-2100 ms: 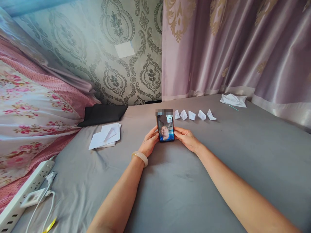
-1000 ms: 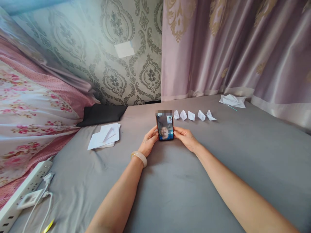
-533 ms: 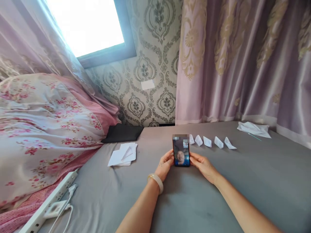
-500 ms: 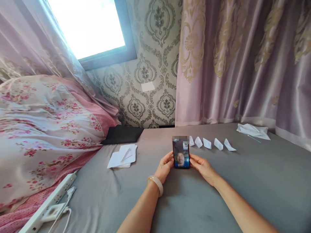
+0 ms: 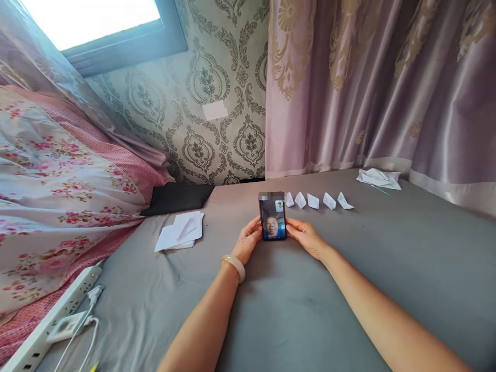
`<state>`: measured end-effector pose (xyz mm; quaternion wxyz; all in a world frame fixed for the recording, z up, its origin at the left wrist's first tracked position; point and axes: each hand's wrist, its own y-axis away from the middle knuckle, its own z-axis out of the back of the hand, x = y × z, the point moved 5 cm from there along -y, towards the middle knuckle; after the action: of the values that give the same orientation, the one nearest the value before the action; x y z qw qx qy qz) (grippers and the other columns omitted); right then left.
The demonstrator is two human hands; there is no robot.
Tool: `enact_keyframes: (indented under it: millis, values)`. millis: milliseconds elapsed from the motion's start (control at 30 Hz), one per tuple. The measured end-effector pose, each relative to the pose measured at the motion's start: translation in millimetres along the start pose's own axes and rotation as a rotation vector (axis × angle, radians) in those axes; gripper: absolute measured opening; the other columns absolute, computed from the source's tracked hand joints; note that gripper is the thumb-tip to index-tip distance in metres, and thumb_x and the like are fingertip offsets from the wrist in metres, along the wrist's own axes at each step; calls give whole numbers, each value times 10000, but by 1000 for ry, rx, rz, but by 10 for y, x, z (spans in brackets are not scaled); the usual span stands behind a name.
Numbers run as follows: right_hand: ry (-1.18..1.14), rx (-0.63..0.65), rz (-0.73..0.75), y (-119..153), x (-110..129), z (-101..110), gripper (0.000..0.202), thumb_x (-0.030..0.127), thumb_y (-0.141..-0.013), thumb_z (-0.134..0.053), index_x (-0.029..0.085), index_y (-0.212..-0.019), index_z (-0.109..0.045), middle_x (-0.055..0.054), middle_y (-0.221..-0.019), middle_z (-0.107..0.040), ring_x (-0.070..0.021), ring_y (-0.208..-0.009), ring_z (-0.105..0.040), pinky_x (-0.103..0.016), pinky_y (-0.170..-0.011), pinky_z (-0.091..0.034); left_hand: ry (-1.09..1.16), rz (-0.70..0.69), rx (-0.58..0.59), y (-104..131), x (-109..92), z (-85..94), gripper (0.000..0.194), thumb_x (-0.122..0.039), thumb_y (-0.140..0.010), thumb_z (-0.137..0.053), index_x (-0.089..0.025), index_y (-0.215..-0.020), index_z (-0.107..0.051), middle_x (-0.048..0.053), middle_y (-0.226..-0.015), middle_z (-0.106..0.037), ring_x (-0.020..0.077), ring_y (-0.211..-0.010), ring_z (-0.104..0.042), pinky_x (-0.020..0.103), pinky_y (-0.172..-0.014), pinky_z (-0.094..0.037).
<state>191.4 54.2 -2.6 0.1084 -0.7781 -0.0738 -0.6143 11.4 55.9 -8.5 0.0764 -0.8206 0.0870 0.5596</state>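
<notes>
A smartphone [image 5: 273, 217] is held upright between my two hands just above the grey sheet [image 5: 294, 294], its screen towards me. On the screen is a video call with a person and a small inset picture. My left hand [image 5: 250, 238], with a pale bangle [image 5: 233, 267] at the wrist, grips the phone's left edge. My right hand [image 5: 307, 237] is closed on its right edge. The phone's lower end is close to the sheet; whether it touches I cannot tell. Just behind and to the right, several folded white paper pieces [image 5: 313, 201] stand in a row.
White paper sheets [image 5: 182, 231] lie at left, near a black folded cloth [image 5: 178, 198]. More white paper [image 5: 378, 179] lies at the far right beside a thin green stick. A power strip [image 5: 58, 316] with plugs and cables runs along the left, beside floral bedding [image 5: 73, 196].
The camera view has tilted down and turned slightly right, so everything appears higher and further left. Both hands keep the phone between them.
</notes>
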Motion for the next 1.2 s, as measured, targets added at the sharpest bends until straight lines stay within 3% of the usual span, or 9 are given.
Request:
enact_keyframes:
  millis: [267, 867, 1200]
  values:
    - [31, -27, 3, -7, -41, 63, 506, 530, -711, -771, 291, -1153, -710, -24, -1233, -689, -287, -1204, -601, -501, -1137, -334, -11, -24, 12, 19, -22, -39, 678, -427, -697, -799, -202, -1306, -602, 108, -1142, -708, 228, -995, -650, 383, -954, -442]
    - [-21, -44, 3, -21, -45, 27, 502, 541, -676, -784, 296, -1111, -730, 0, -1150, -728, -275, -1115, -650, -511, -1119, -359, -36, -17, 17, 4, -7, 21, 623, -390, -735, -777, -216, -1307, -602, 88, -1119, -711, 223, -1033, -633, 368, -957, -441]
    - [-4, 40, 32, -2, 8, -19, 470, 506, -757, -736, 288, -1172, -700, -12, -1225, -695, -263, -1158, -621, -496, -1112, -369, -50, -16, 18, 17, -9, 34, 599, -380, -754, -766, -221, -1306, -597, 79, -1119, -711, 212, -1030, -631, 371, -969, -439]
